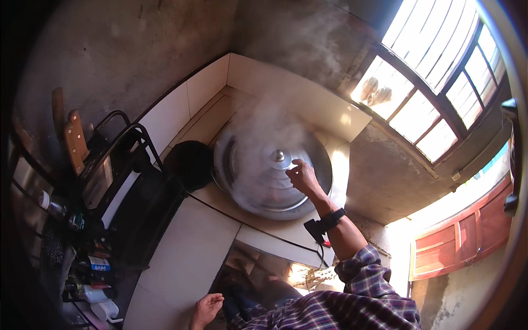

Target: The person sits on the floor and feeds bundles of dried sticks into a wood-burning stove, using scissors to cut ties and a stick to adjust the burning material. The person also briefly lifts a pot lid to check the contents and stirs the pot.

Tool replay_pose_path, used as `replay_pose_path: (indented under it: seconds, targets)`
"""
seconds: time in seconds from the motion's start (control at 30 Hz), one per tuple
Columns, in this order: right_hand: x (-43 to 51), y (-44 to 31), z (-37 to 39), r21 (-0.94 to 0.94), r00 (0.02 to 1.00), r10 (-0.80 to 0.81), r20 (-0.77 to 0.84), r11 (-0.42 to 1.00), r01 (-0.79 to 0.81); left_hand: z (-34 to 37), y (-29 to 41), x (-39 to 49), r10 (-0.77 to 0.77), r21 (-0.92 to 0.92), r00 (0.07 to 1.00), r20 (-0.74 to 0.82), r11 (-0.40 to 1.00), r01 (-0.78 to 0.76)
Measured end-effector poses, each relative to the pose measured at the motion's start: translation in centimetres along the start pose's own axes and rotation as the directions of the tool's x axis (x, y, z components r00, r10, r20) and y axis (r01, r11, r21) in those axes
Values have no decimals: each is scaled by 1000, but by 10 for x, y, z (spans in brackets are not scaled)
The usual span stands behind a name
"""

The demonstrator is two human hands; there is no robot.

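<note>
A large round metal lid [264, 192] covers a wide pan [324, 159] set into a tiled stove corner. Steam rises thickly from its left and far side. My right hand [303, 177] hovers just to the right of the lid's metal knob [278, 155], thumb and forefinger parted, apart from the knob. A black strapped device [326, 225] with a cable is worn on the right forearm. My left hand [207, 308] hangs low beside the tiled front, fingers slightly curled, with nothing visible in it.
A black round pan [189, 165] adjoins the lid on the left. Further left, a dark metal rack [144, 132] stands near a wood-handled knife [74, 140] and several bottles [97, 264]. Dry twigs [315, 277] lie below the stove. A barred window [412, 95] and a red wooden door [458, 239] are at right.
</note>
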State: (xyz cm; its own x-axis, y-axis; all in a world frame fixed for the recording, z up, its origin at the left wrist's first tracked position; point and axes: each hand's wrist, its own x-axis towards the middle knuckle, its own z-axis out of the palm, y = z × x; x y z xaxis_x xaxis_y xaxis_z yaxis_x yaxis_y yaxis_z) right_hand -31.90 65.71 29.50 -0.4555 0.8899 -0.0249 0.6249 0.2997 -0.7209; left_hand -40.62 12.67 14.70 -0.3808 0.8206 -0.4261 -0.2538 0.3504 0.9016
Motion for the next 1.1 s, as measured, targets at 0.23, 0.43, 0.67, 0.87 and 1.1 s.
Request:
replay_pose_path:
  seconds: [0.23, 0.43, 0.67, 0.87, 1.1]
  targets:
    - [90, 30, 51, -409, 995, -91, -44, 910, 65, -23, -68, -23, -41, -48, 996, -79, 998, 37]
    - [133, 57, 73, -405, 998, -32, -59, 915, 6, -26, -53, -58, -306, -269, 935, -179, 929, 253]
    - [159, 82, 79, -420, 991, -91, 99, 899, 125, -17, -33, -68, -256, -227, 922, -289, 954, 194]
    - [136, 62, 35, -452, 955, -298, -18, 854, 258, -12, -17, -82, -249, -244, 949, -196, 949, 198]
    - [69, -8, -98, -220, 865, -422, -271, 902, 372, -12, -32, -47, -216, -303, 975, -45, 933, 193]
